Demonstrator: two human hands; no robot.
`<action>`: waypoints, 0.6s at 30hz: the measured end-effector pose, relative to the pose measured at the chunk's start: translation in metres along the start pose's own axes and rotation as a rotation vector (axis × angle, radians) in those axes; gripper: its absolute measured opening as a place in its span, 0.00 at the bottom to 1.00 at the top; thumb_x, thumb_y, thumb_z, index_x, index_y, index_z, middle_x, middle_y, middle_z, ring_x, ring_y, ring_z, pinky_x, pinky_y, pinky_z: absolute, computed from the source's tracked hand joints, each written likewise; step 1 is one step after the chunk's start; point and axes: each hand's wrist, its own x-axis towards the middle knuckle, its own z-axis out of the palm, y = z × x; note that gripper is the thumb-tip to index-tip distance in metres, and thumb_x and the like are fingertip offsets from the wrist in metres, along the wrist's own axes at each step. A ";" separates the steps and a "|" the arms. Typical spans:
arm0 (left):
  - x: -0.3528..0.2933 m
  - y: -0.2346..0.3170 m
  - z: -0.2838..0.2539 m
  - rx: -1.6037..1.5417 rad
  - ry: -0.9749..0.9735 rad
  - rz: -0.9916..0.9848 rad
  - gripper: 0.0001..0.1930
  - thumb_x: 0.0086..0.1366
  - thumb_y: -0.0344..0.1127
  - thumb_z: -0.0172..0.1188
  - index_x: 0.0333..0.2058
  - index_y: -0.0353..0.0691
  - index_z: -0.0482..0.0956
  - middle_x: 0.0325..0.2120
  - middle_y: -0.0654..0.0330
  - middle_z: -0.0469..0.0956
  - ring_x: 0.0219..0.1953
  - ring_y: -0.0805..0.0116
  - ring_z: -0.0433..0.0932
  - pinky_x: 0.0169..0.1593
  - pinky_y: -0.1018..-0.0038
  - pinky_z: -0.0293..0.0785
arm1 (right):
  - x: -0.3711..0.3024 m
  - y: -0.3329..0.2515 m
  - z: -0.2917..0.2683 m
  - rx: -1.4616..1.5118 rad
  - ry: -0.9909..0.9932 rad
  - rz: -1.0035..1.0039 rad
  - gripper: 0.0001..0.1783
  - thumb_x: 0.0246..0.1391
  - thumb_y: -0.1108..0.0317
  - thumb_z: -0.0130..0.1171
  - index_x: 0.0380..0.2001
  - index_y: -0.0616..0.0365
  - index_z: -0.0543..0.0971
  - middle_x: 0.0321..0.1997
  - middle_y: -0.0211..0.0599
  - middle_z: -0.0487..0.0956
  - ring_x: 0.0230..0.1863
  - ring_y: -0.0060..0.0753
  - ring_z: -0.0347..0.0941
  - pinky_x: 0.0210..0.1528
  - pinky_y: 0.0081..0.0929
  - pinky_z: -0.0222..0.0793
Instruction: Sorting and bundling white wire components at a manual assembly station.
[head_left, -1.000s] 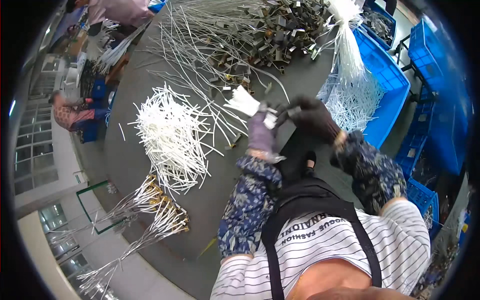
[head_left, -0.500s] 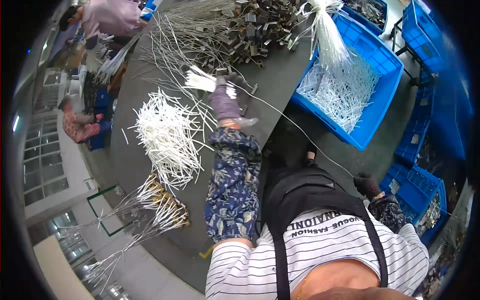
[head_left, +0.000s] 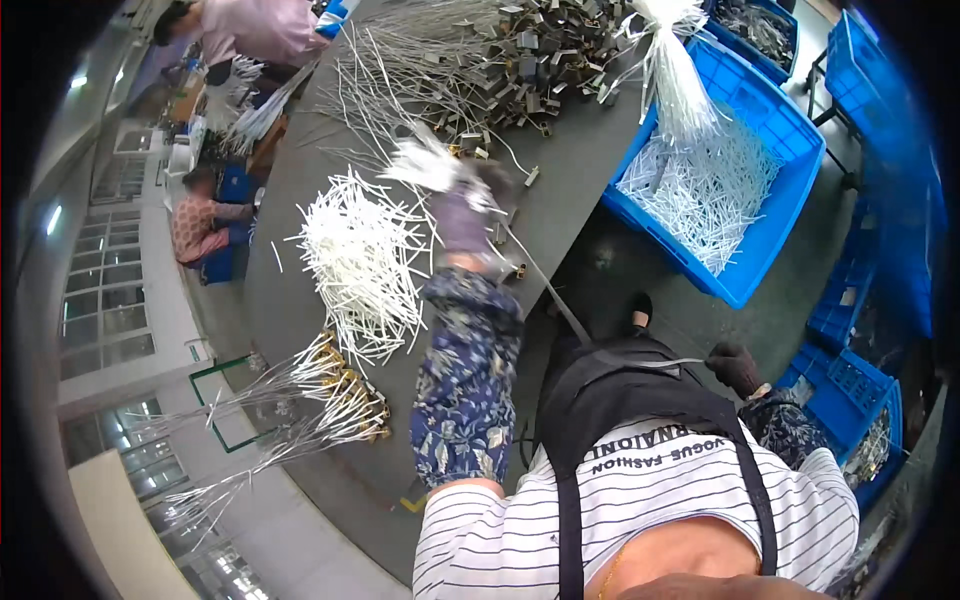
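My left hand (head_left: 465,215), in a purple glove, reaches over the dark table (head_left: 275,235) and is closed round a bundle of short white tubes (head_left: 425,165). Its fingers are smeared by motion. A thin pale wire (head_left: 545,280) runs from this hand across my lap towards my right. At its other end my right hand (head_left: 733,368), in a dark glove, is closed on the wire beside my hip. Next to my left hand lies a heap of loose white tubes (head_left: 360,260). Beyond it are long wires with small metal clip-like ends (head_left: 540,75).
A blue crate (head_left: 690,268) of white strips stands right of the table, with a bundle of pale strands (head_left: 680,85) hanging over it. Wires with brass-coloured ends (head_left: 350,390) overhang the table's left edge. Other blue crates (head_left: 835,375) stand at right. Two people sit at far left.
The wire, stretched in a long curve before, now sags and bends over my lap. My left hand has shifted slightly and blurred; my right hand stays by my hip. The whole view has shifted a little.
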 end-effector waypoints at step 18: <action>-0.018 0.036 -0.024 -0.234 0.293 -0.035 0.14 0.65 0.41 0.58 0.38 0.34 0.72 0.29 0.53 0.79 0.26 0.64 0.79 0.30 0.69 0.83 | 0.008 0.017 -0.012 -0.048 0.134 0.098 0.10 0.46 0.64 0.63 0.21 0.57 0.76 0.16 0.28 0.71 0.14 0.21 0.62 0.16 0.23 0.55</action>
